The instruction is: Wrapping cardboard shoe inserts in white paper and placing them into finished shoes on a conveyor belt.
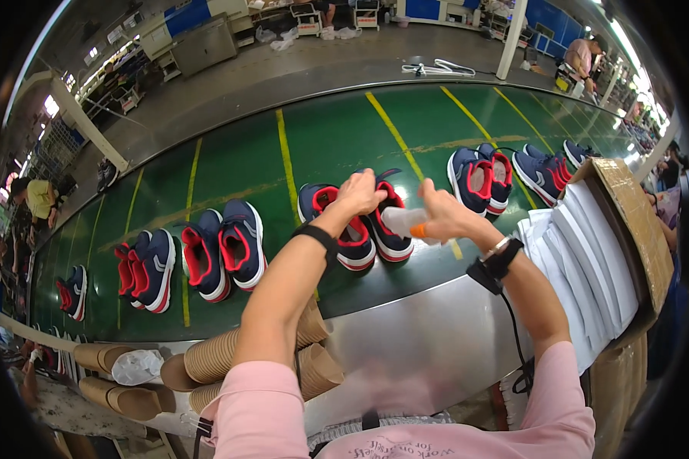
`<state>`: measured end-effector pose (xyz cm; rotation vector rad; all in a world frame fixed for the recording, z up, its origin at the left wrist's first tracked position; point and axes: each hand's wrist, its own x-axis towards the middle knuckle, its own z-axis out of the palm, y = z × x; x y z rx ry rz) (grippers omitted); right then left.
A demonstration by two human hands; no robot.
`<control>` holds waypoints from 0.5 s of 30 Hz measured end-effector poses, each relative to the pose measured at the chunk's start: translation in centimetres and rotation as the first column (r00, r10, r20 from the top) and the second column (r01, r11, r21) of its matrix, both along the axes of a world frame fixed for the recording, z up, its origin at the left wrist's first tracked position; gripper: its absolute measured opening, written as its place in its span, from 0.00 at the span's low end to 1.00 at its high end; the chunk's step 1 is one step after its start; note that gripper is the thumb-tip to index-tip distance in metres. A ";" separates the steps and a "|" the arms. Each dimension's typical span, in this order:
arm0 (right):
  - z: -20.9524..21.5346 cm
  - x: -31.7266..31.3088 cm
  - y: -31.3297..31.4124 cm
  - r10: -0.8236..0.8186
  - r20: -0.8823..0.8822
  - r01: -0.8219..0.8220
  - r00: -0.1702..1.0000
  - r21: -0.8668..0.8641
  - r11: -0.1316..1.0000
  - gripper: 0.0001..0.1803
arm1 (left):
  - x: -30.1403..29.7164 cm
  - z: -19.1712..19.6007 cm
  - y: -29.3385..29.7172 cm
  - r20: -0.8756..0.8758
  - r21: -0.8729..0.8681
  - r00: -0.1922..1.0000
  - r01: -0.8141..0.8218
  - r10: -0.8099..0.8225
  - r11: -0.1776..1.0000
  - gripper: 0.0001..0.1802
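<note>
The left hand (pixel 360 191) rests on the pair of navy-and-red sneakers (pixel 367 226) that lies on the green conveyor belt (pixel 314 145) just in front of the person, a little toward 12 o'clock from the body; its fingers curl over the collar of the shoe, so it seems to grip the upper there, though the fingertips are hidden. The right hand (pixel 445 214) is closed around a small pale bottle with an orange tip (pixel 404 223) – the nozzle points toward 9 o'clock, at the side of the same pair. The sneakers look light, with a soft textile upper that will give under the fingers and a stiffer white sole; I judge the best hold is at the heel collar or across the sole edge, where the shape does not collapse. The bottle is smooth plastic, probably a little slippery and easy to squeeze too hard. At 9 o'clock a second pair of sneakers (pixel 222 252) waits on the belt, at 2 o'clock a third pair (pixel 480 180). At 3 o'clock a cardboard box (pixel 631 222) holds white paper sheets (pixel 589 260) – and at 7 o'clock lie stacks of brown paper cups (pixel 214 356)
</note>
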<state>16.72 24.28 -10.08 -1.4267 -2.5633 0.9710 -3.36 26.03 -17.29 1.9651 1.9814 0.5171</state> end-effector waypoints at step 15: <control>-15.9 -3.1 9.3 0.043 -0.064 -0.003 0.997 0.524 0.852 0.35 | 3.1 -6.1 3.0 -0.136 0.222 0.988 -0.044 0.075 0.974 0.15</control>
